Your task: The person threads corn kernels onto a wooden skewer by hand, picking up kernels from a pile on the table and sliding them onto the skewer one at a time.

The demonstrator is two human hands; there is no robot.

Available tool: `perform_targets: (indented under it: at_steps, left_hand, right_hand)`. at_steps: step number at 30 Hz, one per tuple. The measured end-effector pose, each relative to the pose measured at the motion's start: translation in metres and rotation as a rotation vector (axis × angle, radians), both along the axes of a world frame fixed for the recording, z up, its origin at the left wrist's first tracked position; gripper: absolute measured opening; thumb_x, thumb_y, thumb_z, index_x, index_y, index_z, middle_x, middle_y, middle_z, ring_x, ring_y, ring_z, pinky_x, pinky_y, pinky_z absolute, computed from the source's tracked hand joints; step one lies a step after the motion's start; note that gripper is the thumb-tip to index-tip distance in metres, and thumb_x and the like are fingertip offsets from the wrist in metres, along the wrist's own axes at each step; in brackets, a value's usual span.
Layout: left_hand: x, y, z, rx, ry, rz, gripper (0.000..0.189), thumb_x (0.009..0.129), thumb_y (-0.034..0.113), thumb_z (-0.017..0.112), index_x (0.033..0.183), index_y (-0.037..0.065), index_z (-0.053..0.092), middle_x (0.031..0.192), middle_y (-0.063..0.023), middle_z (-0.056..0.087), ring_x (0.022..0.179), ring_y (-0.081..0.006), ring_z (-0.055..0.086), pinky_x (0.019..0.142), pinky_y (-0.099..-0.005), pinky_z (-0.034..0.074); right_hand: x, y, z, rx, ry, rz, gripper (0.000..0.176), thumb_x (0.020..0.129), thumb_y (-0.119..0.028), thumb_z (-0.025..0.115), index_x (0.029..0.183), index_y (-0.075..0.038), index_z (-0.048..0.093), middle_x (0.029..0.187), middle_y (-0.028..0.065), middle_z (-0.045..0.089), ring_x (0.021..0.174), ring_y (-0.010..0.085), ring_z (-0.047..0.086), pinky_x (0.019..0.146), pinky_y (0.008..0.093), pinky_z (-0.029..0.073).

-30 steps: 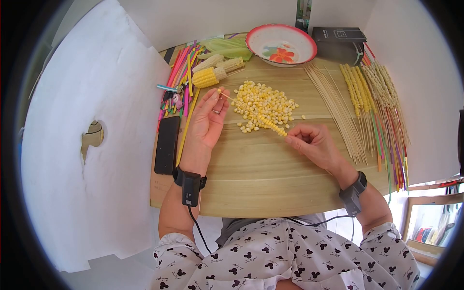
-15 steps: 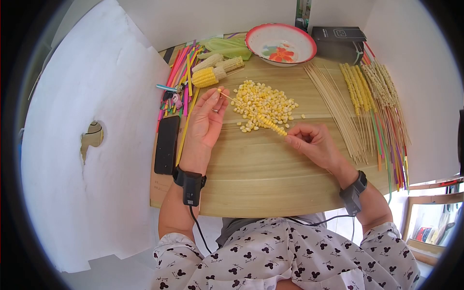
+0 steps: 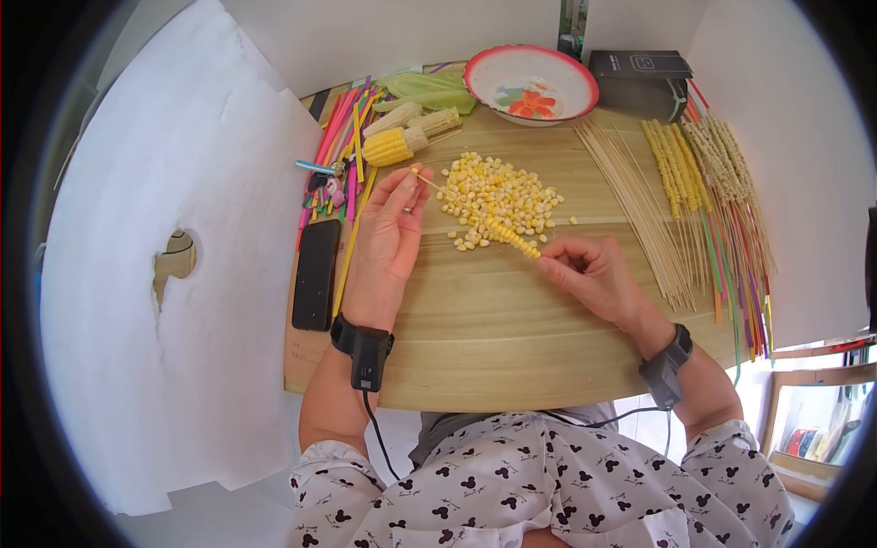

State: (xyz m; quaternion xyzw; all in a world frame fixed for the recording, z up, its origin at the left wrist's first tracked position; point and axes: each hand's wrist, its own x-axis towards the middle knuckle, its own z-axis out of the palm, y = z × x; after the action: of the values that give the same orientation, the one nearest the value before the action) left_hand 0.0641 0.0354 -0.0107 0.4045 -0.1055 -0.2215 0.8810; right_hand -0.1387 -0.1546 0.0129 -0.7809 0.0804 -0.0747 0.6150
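A thin wooden skewer [image 3: 436, 188] slants between my hands, over the heap of loose yellow corn kernels [image 3: 501, 187]. Kernels sit in a tight row on its lower right part, close to my right hand [image 3: 589, 277], whose fingers are closed around that end. At the upper left end, the thumb and fingertips of my left hand [image 3: 393, 219] pinch a single corn kernel [image 3: 416, 171] against the skewer tip. Whether the tip has pierced this kernel is too small to tell.
Corn cobs [image 3: 388, 146] and green husks [image 3: 429, 91] lie at the back left, near a red-rimmed basin [image 3: 530, 82]. Bare skewers [image 3: 635, 210] and kernel-covered skewers [image 3: 671, 164] lie right. A phone [image 3: 316, 274] and colored strips [image 3: 343, 137] are left.
Almost nothing differs. My left wrist has shifted very slightly to the right, while both hands keep their hold on the skewer and kernel.
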Motion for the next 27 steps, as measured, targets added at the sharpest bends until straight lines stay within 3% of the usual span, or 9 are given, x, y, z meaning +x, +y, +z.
perform_targets:
  at_steps: [27]
  left_hand:
    - [-0.0073,-0.0064,-0.0013,-0.043,0.038,0.026,0.021,0.086,0.0,0.064,0.106,0.004,0.059,0.108,-0.0102,0.064,0.103,-0.0197,0.061,0.091,-0.029,0.048]
  right_hand:
    - [0.0003,0.0048,0.0027,-0.095,-0.003,-0.012,0.012,0.088,-0.012,0.064,0.084,-0.001,0.063,0.058,-0.0068,0.044,0.054,0.0009,0.035,0.046,0.0213,0.029]
